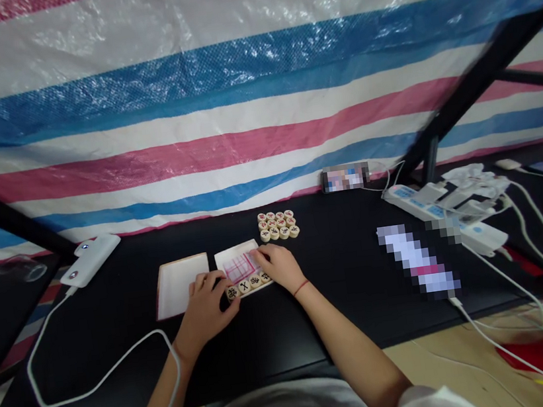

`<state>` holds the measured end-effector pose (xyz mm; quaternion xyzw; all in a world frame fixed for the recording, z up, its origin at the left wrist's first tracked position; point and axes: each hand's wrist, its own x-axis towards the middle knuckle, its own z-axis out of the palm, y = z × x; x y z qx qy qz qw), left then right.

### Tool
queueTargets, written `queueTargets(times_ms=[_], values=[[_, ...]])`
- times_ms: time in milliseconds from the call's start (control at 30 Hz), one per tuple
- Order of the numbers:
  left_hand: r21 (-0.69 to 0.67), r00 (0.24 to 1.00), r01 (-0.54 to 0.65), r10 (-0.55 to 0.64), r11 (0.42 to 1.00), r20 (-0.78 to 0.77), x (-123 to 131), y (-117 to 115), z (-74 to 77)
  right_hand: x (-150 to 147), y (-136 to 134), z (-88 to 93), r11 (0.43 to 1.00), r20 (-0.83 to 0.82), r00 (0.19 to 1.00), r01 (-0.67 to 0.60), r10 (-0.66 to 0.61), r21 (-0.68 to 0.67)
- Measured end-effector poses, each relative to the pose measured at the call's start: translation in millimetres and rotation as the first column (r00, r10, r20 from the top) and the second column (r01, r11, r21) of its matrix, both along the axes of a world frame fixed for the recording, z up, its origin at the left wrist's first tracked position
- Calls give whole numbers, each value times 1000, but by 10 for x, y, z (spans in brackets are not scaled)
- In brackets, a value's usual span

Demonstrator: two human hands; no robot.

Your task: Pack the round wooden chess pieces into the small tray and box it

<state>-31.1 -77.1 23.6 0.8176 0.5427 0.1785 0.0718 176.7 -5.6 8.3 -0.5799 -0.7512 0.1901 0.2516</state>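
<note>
White box (221, 259), on desk (344, 267) midway between near and far edges, containing row of character discs (255, 280); left hand (208, 305), fingers spread around leftmost disc; right hand (280, 266) at box's right end, grip indeterminable.

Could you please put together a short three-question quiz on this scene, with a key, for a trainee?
1. True or false: the grouped game pieces stand farther from the person than the open box does.

2. Fill in the gap: a thin red band circles the wrist of the ____ hand.

3. Multiple choice: which of these lies to the left of the open box?
A) the power strip
B) the shallow white-lined tray
C) the grouped game pieces

Key: 1. True. 2. The right hand. 3. B.
</note>
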Motion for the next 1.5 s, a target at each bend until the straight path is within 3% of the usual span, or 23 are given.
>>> queueTargets(times_ms=[500,833,900,1000,1100,1167,1367,1500], values=[[-135,998,42,-36,990,50,54,-15,121,-16,15,-45,999,-31,999,39,-38,35],[-186,996,32,-15,982,93,13,35,100,28,22,-24,998,-108,994,30,-23,61],[-179,993,14,8,984,118,1,47,132,53,18,1,992,-163,987,6,14,124],[-153,975,-1,34,988,217,21,91,169,60,-17,50,956,-250,951,-110,180,270],[-162,906,-43,107,986,410,126,177,145,19,-81,91,904,-282,894,-239,347,355],[-209,825,-81,183,975,535,241,249,101,-7,-119,108,894,-314,866,-273,389,355],[-351,520,13,293,936,802,583,463,11,26,-125,122,931,-404,851,-237,336,276],[-391,392,91,328,916,860,678,591,-16,67,-84,116,949,-415,866,-184,279,255]])
